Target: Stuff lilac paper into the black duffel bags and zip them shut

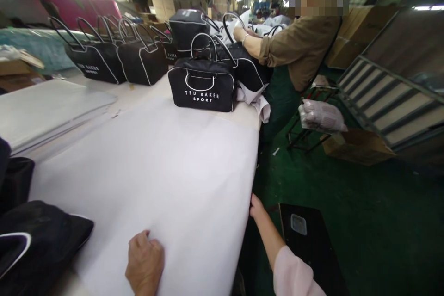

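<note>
Sheet point(156, 180), white, thin foam or heavy paper, can't tell which, lies flat on the worktable point(145, 99) in front of the person. Looks light and floppy, likely to sag if lifted from one point; best taken by its edge with both hands spread apart.

Left hand point(144, 262) rests on the sheet's lower part, fingers loosely curled, nothing pinched. Right hand point(258, 207) sits at the sheet's right edge, fingers curled out of sight; can't tell if clamped on it. Hands well apart. Pink sleeve point(293, 275) on the right forearm.

Past the sheet's far end: black Ted Baker Sport holdall point(201, 85) with white piping, more black holdalls point(142, 58) in a row behind it. Co-worker's hand point(241, 33) near a holdall handle point(229, 23) beyond that.

Left of the sheet: second white sheet point(52, 111). Over its lower left corner: dark bag point(34, 245).

Right of the sheet, on the green floor point(347, 194): black panel point(305, 240), cardboard box point(357, 147). Plastic-wrapped bundle point(322, 116) sits higher up, beyond the panel.
</note>
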